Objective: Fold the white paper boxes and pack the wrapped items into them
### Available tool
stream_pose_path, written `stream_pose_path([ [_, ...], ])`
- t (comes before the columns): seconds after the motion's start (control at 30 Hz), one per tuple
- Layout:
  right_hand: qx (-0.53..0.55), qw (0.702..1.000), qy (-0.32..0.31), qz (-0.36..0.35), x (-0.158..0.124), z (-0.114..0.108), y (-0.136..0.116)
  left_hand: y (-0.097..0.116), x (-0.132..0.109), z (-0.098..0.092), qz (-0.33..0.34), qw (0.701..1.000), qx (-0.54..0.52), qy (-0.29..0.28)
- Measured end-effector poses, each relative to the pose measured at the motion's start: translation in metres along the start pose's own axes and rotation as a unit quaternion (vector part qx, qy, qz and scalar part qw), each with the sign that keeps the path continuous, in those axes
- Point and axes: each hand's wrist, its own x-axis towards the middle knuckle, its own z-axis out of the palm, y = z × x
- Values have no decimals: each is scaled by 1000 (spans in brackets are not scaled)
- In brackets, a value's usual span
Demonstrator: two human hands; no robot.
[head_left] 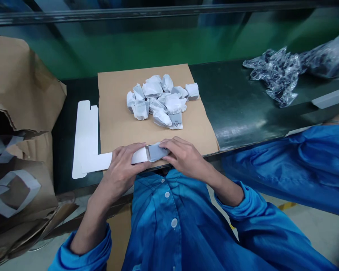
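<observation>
My left hand is closed around a long white carton at the bench's front edge. In my right hand is a small item wrapped in pale grey paper, pinched between thumb and fingers. This packet sits at the carton's right-hand end; how far inside it reaches, I cannot tell. A flat white carton piece lies to the left, close to the carton. Just beyond my hands, several similar wrapped packets lie heaped on a brown cardboard sheet.
Brown paper bags with white handles stand at the left. Clear plastic bags lie at the far right on the dark green bench. A co-worker's blue sleeve is at the right, near a grey-white strip.
</observation>
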Motion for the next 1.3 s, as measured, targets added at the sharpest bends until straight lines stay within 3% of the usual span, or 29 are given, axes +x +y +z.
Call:
stream_pose_path([
  [0.1, -103, 994, 23, -34, 4, 11, -10, 3, 1, 1, 3, 1000, -3, 7],
  [0.17, -107, 993, 48, -23, 5, 18, -18, 4, 2, 2, 2, 1000, -6, 11],
  [0.27, 46, 993, 87, 62, 5, 21, -26, 6, 2, 3, -8, 999, 0, 36],
  [0.4, 320, 912, 139, 214, 4, 16, -33, 8, 1, 9, -30, 994, 1, 102],
  [0.5, 409, 876, 123, 225, 6, 16, -39, 9, 0, 16, -5, 991, 2, 134],
  [0.63, 436, 871, 92, 206, 17, 25, -47, 19, 5, 24, -11, 986, 31, 161],
  [0.73, 391, 888, 109, 217, 24, 16, -42, 32, 12, 16, -3, 984, 34, 175],
  [0.8, 340, 903, 132, 228, 21, -11, -22, 31, 11, 4, -34, 979, 42, 197],
  [0.83, 300, 911, 162, 231, 17, -31, -5, 25, 7, -3, -86, 972, 53, 210],
  [0.9, 194, 907, 280, 249, 1, -79, 43, 5, -10, -13, -241, 945, 80, 208],
  [0.97, 105, 882, 366, 278, -20, -127, 102, -22, -31, -16, -399, 901, 93, 142],
  [1.0, 58, 875, 361, 316, -30, -148, 130, -35, -41, -15, -445, 885, 88, 102],
  [1.07, -57, 860, 278, 425, -48, -175, 177, -56, -56, -11, -487, 867, 82, 68],
  [1.13, -179, 844, 207, 462, -56, -181, 200, -69, -61, -9, -502, 857, 85, 75],
  [1.17, -242, 837, 206, 446, -56, -176, 201, -73, -60, -10, -511, 851, 86, 78],
  [1.23, -320, 840, 257, 355, -49, -153, 178, -82, -56, -15, -541, 836, 66, 69],
  [1.3, -306, 876, 296, 227, -35, -119, 131, -91, -50, -23, -577, 815, 20, 49],
])
